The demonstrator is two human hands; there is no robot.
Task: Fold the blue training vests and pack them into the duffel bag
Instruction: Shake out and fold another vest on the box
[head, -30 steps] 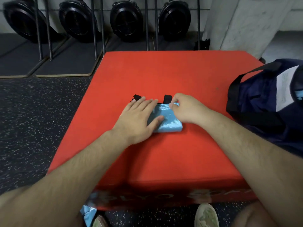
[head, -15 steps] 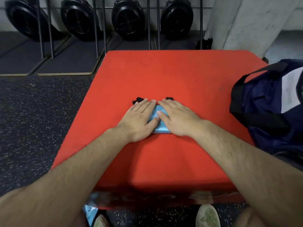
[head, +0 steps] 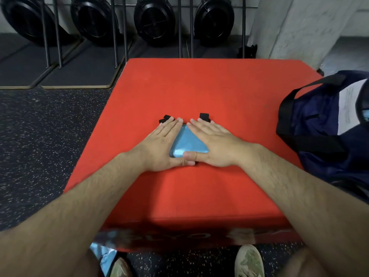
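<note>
Here the folded blue vest (head: 187, 142) lies as a small, tight packet in the middle of the frame, on top of the red padded box (head: 199, 86). Both hands lie flat on it with straight fingers, gripping nothing. The left hand (head: 159, 144) covers the packet's left edge and the right hand (head: 213, 144) its right edge. The fingertips angle toward each other at the far side and the thumbs touch at the near edge, so only a wedge of shiny blue fabric shows between them. Two black strap ends (head: 204, 116) stick out from under the fingertips at the far side of the packet. At the right edge of the frame the navy duffel bag (head: 319, 126) rests on the box's right side, well apart from the vest, with a black handle looped over it and a white sheet (head: 351, 108) showing at its top. At the lower left, below the box's front edge, a bit of another light blue fabric (head: 103, 254) shows near a shoe (head: 248, 260). Speckled dark flooring (head: 40, 136) fills the left, and black round machine housings (head: 153, 17) line the top.
</note>
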